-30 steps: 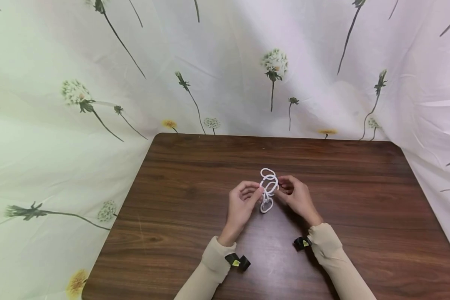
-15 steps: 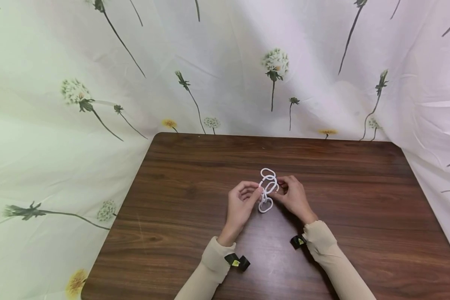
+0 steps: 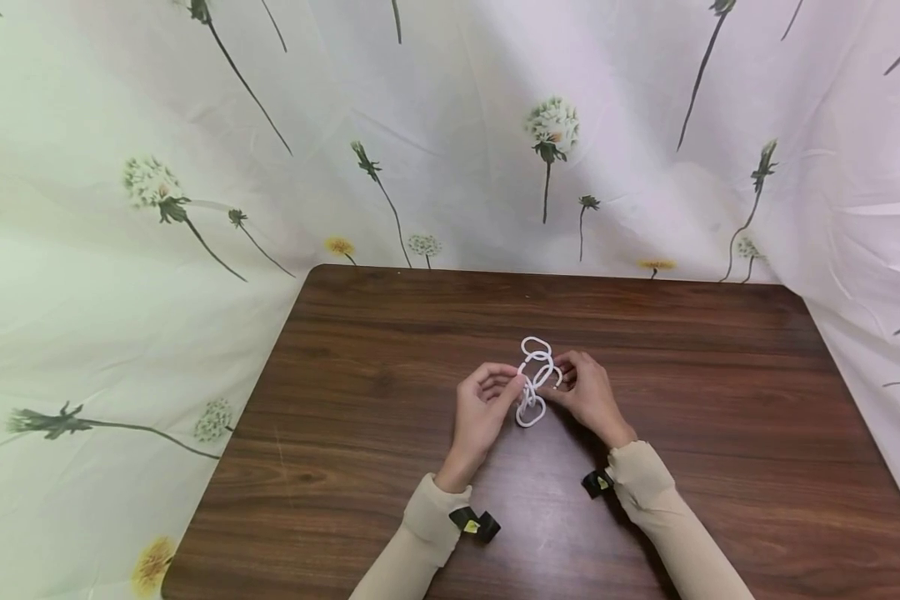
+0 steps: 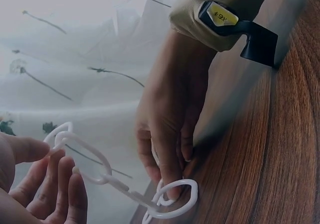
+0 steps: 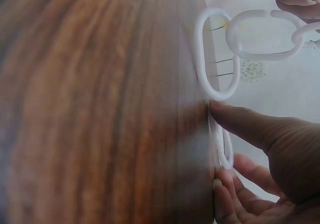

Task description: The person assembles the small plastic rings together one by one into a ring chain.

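Observation:
A short chain of white plastic links [image 3: 542,355] is held up over the table between my hands. My left hand [image 3: 482,410] pinches one link between thumb and fingertips on the chain's left side. On the other side, my right hand [image 3: 594,402] holds a link at the lower right between thumb and fingers. One link stands up at the far end, and another hangs at the near end. The right wrist view shows a gap in the side of one oval link [image 5: 231,36]. Fingers partly hide the links where they are gripped.
A dark wood-grain table [image 3: 360,467] lies under the hands. Behind it and at the sides hangs a pale cloth [image 3: 465,108] printed with dandelions. Each wrist carries a small black camera mount [image 3: 476,526] over a beige sleeve [image 3: 656,487].
My right hand has shifted slightly left, closer to the chain. The link at that hand now sticks out farther right between its thumb and fingers. My left hand has stayed almost still.

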Demonstrator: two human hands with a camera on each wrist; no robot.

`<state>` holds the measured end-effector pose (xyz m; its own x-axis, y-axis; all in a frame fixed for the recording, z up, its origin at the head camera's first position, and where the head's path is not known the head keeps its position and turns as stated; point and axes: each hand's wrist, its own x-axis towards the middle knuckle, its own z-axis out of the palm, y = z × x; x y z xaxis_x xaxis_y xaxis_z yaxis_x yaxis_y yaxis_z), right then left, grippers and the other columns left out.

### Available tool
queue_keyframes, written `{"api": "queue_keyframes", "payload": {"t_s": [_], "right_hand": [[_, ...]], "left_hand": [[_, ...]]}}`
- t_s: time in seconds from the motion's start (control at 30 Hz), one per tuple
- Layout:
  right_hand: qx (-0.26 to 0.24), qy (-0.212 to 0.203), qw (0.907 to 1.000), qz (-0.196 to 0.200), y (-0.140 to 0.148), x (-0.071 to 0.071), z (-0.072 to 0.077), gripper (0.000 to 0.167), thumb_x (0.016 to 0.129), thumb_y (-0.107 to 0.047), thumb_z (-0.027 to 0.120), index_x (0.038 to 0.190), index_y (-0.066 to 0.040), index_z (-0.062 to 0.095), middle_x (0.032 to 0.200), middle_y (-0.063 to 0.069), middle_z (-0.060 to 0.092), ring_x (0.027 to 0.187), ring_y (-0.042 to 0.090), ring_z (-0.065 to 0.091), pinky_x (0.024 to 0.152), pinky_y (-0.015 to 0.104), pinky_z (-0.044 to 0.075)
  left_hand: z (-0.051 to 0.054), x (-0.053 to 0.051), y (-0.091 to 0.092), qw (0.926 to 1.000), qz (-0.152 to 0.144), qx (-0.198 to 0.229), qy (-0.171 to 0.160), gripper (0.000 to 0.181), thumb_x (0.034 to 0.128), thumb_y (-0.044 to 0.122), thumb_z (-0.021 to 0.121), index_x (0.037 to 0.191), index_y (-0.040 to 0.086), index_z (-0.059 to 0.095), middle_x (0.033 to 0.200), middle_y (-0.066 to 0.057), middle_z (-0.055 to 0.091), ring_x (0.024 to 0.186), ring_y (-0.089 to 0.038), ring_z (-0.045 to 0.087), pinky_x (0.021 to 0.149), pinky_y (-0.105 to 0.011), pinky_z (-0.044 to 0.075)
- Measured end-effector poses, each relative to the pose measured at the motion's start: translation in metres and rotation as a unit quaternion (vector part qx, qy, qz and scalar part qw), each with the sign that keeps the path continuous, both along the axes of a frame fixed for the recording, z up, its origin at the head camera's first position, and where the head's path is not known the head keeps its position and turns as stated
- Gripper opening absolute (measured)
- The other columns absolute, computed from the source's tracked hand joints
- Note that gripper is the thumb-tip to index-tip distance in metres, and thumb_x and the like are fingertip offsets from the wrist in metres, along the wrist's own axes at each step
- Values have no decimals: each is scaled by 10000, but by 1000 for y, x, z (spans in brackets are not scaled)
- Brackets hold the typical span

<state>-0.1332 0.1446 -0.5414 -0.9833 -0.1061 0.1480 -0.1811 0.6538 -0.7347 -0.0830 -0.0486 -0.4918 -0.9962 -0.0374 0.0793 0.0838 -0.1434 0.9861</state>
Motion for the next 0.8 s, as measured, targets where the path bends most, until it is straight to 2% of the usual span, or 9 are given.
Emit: {"api": "queue_keyframes", "payload": {"t_s": [0.17, 0.3, 0.4, 0.57, 0.7, 0.8], "right_hand": [[-188, -94, 9998, 67, 2, 3, 2, 520, 747, -194, 958, 1155, -40, 673, 929, 125, 736, 824, 220, 695, 728, 270, 547], [5, 44, 9996, 268, 4, 4, 3, 528, 772, -183, 938, 1213, -39, 686, 906, 106, 712, 801, 211, 694, 713, 284, 546], [97, 99, 9994, 327, 5, 5, 4, 461, 782, -187, 928, 1156, -35, 706, 888, 97, 695, 783, 202, 680, 703, 279, 532], [43, 27, 9998, 190, 6, 7, 4, 398, 772, -191, 935, 1048, -40, 692, 861, 82, 708, 749, 183, 642, 687, 256, 493], [-60, -2, 9999, 162, 9, 7, 4, 404, 768, -187, 939, 1044, -25, 691, 826, 84, 727, 732, 170, 645, 676, 233, 481], [-234, -129, 9994, 211, 12, 7, 6, 370, 809, -168, 907, 1083, -15, 710, 832, 94, 753, 731, 138, 684, 651, 197, 507]], "left_hand": [[0, 0, 0, 10000, 0, -67, 14, 190, 935, 19, 750, 1067, -104, 690, 986, -334, 719, 737, -106, 716, 705, -238, 608], [-1, 1, 0, 10000, -29, -51, -4, 195, 934, 17, 749, 1071, -109, 689, 985, -331, 716, 738, -108, 717, 711, -247, 615], [0, 1, 1, 10000, -78, 10, -16, 196, 938, 13, 741, 1076, -113, 684, 988, -348, 709, 727, -78, 708, 702, -222, 607], [0, 1, 2, 9999, -136, 49, -15, 194, 945, 10, 730, 1082, -117, 677, 992, -370, 700, 705, -34, 688, 677, -172, 580], [-1, 1, 2, 9999, -160, 16, 0, 192, 948, 15, 728, 1084, -111, 678, 990, -362, 704, 702, -33, 685, 678, -184, 583], [-1, 1, 2, 9999, -160, -45, 9, 189, 950, 21, 731, 1083, -103, 682, 988, -349, 711, 708, -32, 690, 696, -227, 604]]}}
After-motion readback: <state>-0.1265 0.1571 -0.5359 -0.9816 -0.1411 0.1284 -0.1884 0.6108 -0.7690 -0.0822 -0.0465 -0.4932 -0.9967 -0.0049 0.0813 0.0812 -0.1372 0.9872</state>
